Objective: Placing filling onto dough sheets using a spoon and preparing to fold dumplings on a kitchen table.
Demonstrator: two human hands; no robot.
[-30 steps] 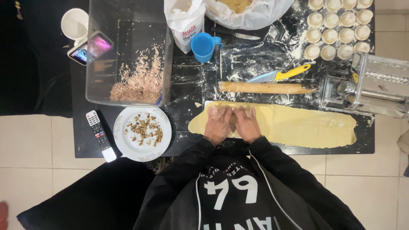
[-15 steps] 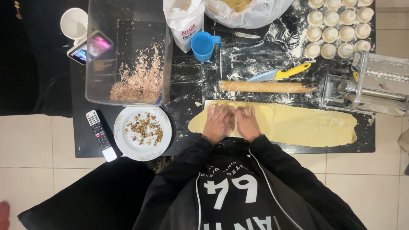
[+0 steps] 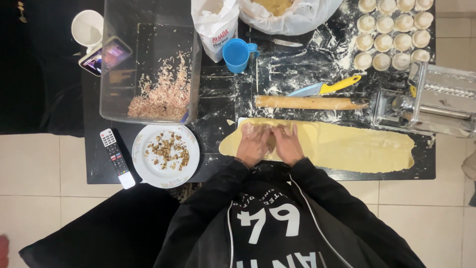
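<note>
Both hands press down on the left end of the dough sheet (image 3: 342, 146), which lies along the near edge of the table (image 3: 94, 154). The left hand (image 3: 254, 145) and right hand (image 3: 287, 144) sit side by side, fingers (image 3: 292, 131) flat and close together, gripping nothing; the dough lies directly under them. Just beyond the dough lies the rolling pin (image 3: 310, 102); left of the dough stands a plate (image 3: 166, 155).

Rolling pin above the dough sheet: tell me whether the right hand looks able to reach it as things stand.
Probably yes. The right hand rests on the dough sheet, and the rolling pin lies just beyond it on the floured table. Nothing stands between them; the yellow-handled knife lies behind the pin.
</note>
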